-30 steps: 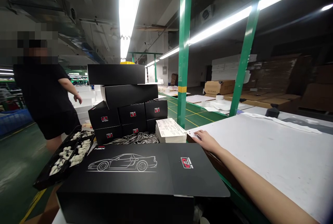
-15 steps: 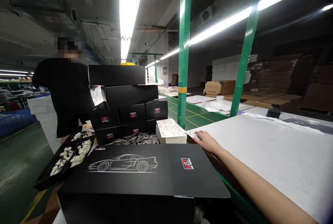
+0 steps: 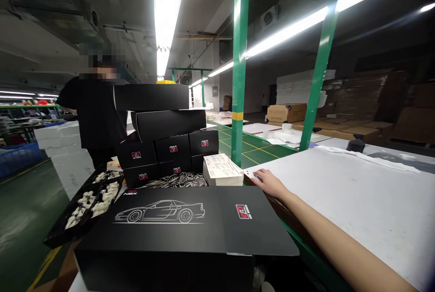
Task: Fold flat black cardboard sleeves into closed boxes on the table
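My right hand [image 3: 270, 182] rests on the near left corner of the white tabletop [image 3: 340, 197], palm down, its fingers pointing left. Just left of the fingertips is a stack of printed papers [image 3: 222, 169]. In front of me lies a large black box [image 3: 163, 233] with a white car outline and a flap out to the right. Behind it are thin black-and-white pieces [image 3: 183, 180] in a heap and smaller black boxes [image 3: 173, 149] with red logos, topped by two longer black boxes [image 3: 171, 123]. My left hand is out of view.
A black tray [image 3: 64, 233] of small white parts stands at the left. Beyond it a person in black [image 3: 102, 115] stands beside white foam blocks [image 3: 64, 151]. Green posts [image 3: 239, 79] rise at the table's edge. Cardboard boxes [image 3: 287, 113] sit at the back right.
The person in black has shifted to the right and turned somewhat, uncovering more of the white blocks. My right hand stays at the table corner.
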Action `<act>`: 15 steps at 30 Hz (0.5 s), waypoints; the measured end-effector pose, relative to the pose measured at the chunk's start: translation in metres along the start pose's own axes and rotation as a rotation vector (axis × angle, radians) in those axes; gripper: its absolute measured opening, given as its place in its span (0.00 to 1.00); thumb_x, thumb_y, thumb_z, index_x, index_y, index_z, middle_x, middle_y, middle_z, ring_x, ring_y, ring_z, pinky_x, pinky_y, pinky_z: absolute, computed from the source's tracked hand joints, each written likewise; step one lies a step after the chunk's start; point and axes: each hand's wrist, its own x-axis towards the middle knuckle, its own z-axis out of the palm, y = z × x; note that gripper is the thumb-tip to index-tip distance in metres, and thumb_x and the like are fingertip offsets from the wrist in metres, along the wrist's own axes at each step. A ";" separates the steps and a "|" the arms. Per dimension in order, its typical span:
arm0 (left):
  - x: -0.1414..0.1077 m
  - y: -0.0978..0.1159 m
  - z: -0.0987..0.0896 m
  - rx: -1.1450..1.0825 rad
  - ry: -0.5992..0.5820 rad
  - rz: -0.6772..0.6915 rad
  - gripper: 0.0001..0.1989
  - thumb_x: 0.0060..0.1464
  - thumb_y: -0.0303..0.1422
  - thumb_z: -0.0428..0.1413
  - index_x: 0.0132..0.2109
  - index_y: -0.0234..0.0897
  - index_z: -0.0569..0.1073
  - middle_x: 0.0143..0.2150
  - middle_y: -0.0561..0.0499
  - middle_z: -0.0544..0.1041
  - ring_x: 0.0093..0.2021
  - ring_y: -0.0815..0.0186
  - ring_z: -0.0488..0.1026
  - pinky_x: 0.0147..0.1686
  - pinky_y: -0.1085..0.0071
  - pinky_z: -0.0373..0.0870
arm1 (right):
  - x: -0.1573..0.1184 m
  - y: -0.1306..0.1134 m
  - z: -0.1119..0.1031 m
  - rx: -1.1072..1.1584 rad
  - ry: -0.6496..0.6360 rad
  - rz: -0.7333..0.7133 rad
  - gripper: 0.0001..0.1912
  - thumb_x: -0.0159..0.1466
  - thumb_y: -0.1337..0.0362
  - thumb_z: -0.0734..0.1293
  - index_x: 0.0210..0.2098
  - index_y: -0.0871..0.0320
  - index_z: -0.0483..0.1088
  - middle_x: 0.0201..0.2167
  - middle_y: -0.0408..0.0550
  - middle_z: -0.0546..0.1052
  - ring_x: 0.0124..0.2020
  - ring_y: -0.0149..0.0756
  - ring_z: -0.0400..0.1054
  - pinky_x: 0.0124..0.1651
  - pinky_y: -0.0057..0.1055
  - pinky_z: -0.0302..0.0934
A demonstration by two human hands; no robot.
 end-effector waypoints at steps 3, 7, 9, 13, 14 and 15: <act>0.005 -0.003 -0.001 0.001 -0.019 -0.012 0.30 0.42 0.68 0.43 0.20 0.54 0.78 0.18 0.49 0.77 0.41 0.35 0.83 0.44 0.41 0.79 | 0.000 0.001 0.001 0.001 -0.001 0.012 0.25 0.71 0.49 0.59 0.54 0.59 0.77 0.55 0.64 0.79 0.58 0.56 0.71 0.58 0.45 0.65; 0.007 -0.008 -0.004 0.015 -0.017 0.014 0.30 0.42 0.68 0.44 0.23 0.55 0.80 0.20 0.51 0.79 0.46 0.35 0.83 0.49 0.41 0.78 | 0.000 0.001 0.001 0.001 -0.004 0.014 0.25 0.71 0.49 0.59 0.52 0.58 0.77 0.54 0.63 0.80 0.59 0.56 0.71 0.58 0.45 0.65; 0.007 -0.012 -0.005 0.027 -0.010 0.025 0.29 0.40 0.68 0.46 0.27 0.57 0.81 0.21 0.50 0.79 0.52 0.34 0.81 0.52 0.41 0.77 | 0.000 0.001 0.000 -0.001 -0.003 0.014 0.24 0.71 0.48 0.59 0.51 0.58 0.77 0.54 0.63 0.80 0.58 0.56 0.71 0.58 0.45 0.65; 0.009 -0.018 -0.005 0.066 -0.001 -0.012 0.31 0.42 0.69 0.49 0.35 0.53 0.83 0.24 0.48 0.81 0.52 0.36 0.82 0.51 0.40 0.79 | 0.000 0.000 0.000 -0.002 -0.006 0.008 0.24 0.71 0.48 0.58 0.48 0.58 0.77 0.52 0.62 0.80 0.56 0.54 0.72 0.57 0.44 0.65; 0.011 -0.018 -0.004 0.075 0.000 -0.028 0.33 0.45 0.69 0.50 0.38 0.50 0.83 0.27 0.48 0.82 0.50 0.38 0.82 0.51 0.41 0.79 | 0.000 0.000 0.000 -0.001 -0.007 0.006 0.24 0.71 0.49 0.58 0.47 0.58 0.78 0.51 0.62 0.80 0.56 0.54 0.72 0.56 0.44 0.65; 0.012 -0.018 -0.004 0.082 0.002 -0.043 0.34 0.47 0.69 0.51 0.41 0.47 0.83 0.29 0.48 0.83 0.48 0.42 0.83 0.51 0.42 0.79 | 0.000 0.000 0.000 -0.001 -0.008 0.005 0.24 0.71 0.49 0.58 0.47 0.58 0.78 0.51 0.62 0.80 0.55 0.55 0.72 0.56 0.44 0.65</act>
